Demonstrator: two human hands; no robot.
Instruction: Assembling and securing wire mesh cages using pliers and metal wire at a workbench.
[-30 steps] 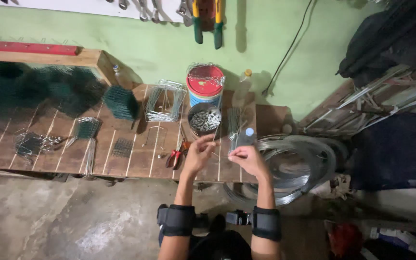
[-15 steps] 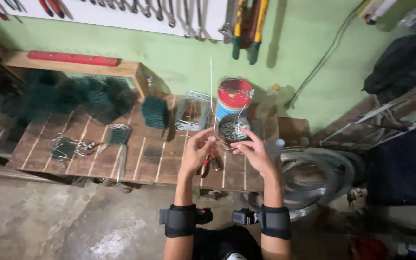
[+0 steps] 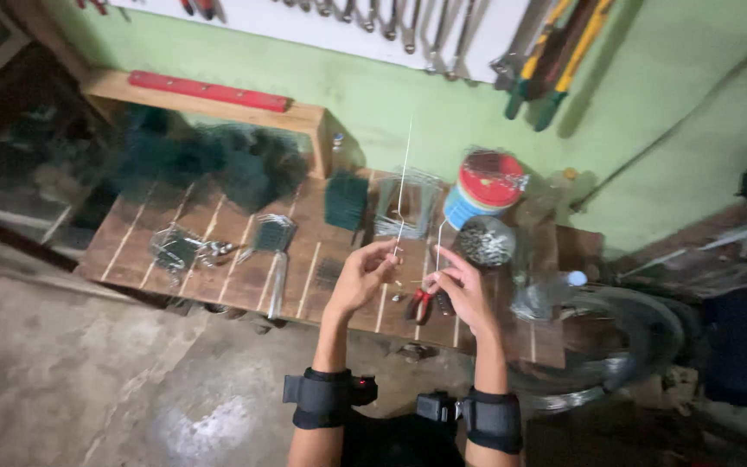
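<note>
Pinched in my left hand (image 3: 363,278), the thin wire (image 3: 403,186) runs straight away toward the far wall, right hand (image 3: 462,290) gripping its bent end alongside.

Left hand (image 3: 363,277) and right hand (image 3: 462,290) pinch thin wire (image 3: 404,186).

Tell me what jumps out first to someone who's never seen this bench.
Mid-bench, the left hand and right hand pinch thin wire that rises toward the green wall. Just right of it stands a round tin with a red lid, and red-handled pliers lie under the hands. Dark green mesh heaps at the bench's back left.
</note>
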